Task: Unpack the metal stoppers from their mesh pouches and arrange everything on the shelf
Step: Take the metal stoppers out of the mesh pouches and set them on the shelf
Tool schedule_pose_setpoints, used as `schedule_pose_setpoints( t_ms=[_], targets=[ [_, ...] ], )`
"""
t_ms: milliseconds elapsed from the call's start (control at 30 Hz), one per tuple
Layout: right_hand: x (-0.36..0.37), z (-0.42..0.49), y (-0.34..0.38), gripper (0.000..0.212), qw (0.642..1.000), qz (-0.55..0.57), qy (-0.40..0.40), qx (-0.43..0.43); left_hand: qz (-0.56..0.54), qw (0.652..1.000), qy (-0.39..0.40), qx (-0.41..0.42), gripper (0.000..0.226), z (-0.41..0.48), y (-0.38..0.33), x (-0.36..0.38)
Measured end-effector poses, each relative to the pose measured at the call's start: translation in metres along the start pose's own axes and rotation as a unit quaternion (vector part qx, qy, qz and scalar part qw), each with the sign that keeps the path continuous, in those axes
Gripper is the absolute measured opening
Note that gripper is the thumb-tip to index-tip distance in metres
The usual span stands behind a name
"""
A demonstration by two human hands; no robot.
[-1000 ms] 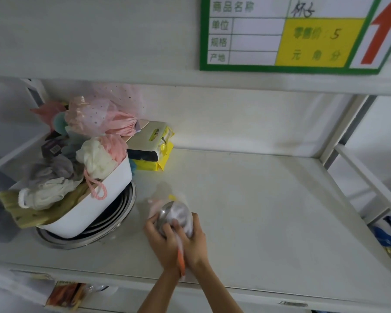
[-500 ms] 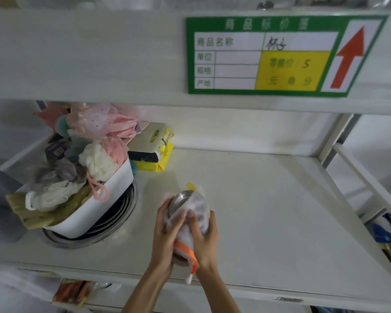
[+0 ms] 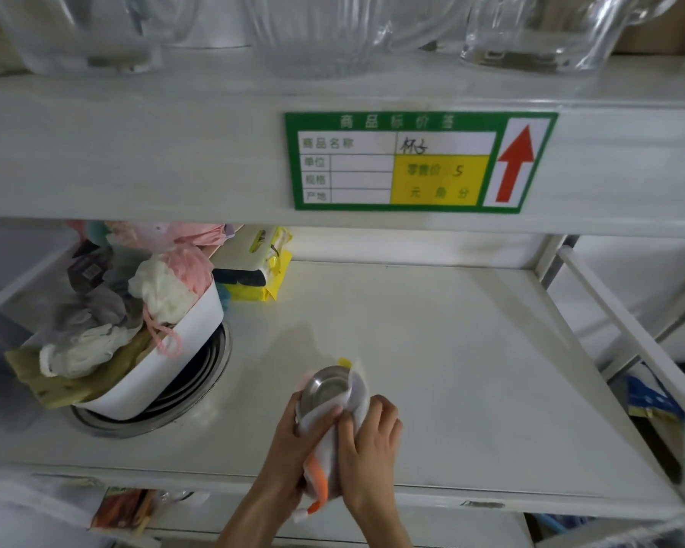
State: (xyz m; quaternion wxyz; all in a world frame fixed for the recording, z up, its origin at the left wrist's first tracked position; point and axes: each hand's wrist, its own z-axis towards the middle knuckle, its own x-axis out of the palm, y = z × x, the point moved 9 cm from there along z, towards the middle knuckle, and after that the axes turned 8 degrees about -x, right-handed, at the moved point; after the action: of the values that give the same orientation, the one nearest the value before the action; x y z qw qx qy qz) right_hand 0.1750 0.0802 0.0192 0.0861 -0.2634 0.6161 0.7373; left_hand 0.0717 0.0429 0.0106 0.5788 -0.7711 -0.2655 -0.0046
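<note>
A round metal stopper pokes halfway out of a white mesh pouch with an orange trim, just above the front of the white shelf. My left hand grips the pouch from the left, thumb over the mesh below the stopper. My right hand holds the pouch from the right, fingers pinching the mesh at its mouth. The stopper's lower half is hidden inside the pouch.
A white tub stuffed with bath puffs and cloths sits on stacked metal pans at the left. Yellow packets lie behind it. A green price label hangs on the shelf above, with glassware on top.
The stopper has come further out of the pouch mouth as both hands pull the mesh down. The view has tilted upward, showing the glassware shelf.
</note>
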Motion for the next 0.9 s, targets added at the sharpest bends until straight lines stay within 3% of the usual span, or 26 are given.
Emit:
schedule_pose_setpoints(
  t_ms=[133, 200, 300, 467, 567, 633, 700, 767, 900],
  targets=[
    [-0.011, 0.007, -0.001, 0.053, 0.994, -0.078, 0.075, 0.003, 0.029, 0.999, -0.024, -0.01, 0.045, 0.002, 0.01, -0.005],
    [-0.02, 0.016, 0.006, 0.068, 0.985, -0.146, 0.074, -0.047, 0.056, 0.997, -0.046, -0.01, 0.052, 0.003, 0.015, -0.009],
    [-0.019, 0.024, 0.034, 0.056, 0.956, -0.208, 0.112, -0.174, 0.098, 0.992, -0.072, -0.017, 0.059, 0.006, 0.024, -0.011],
    [-0.003, 0.027, 0.056, 0.043, 0.908, -0.253, 0.175, -0.284, 0.126, 0.988, -0.092, -0.02, 0.022, 0.013, 0.028, -0.009],
    [0.007, 0.033, 0.057, 0.009, 0.894, -0.296, 0.19, -0.277, 0.142, 0.984, -0.103, -0.022, 0.019, 0.014, 0.026, -0.011],
    [0.01, 0.034, 0.056, 0.016, 0.893, -0.315, 0.193, -0.259, 0.137, 0.984, -0.113, -0.022, 0.021, 0.014, 0.025, -0.013],
    [0.006, 0.04, 0.051, 0.023, 0.906, -0.314, 0.186, -0.217, 0.139, 0.984, -0.11, -0.032, 0.055, 0.013, 0.027, -0.012],
    [0.001, 0.044, 0.041, 0.024, 0.921, -0.302, 0.19, -0.156, 0.125, 0.984, -0.118, -0.043, 0.075, 0.013, 0.033, -0.013],
    [0.004, 0.042, 0.032, 0.033, 0.925, -0.293, 0.198, -0.139, 0.113, 0.984, -0.128, -0.041, 0.073, 0.015, 0.039, -0.017]
  ],
)
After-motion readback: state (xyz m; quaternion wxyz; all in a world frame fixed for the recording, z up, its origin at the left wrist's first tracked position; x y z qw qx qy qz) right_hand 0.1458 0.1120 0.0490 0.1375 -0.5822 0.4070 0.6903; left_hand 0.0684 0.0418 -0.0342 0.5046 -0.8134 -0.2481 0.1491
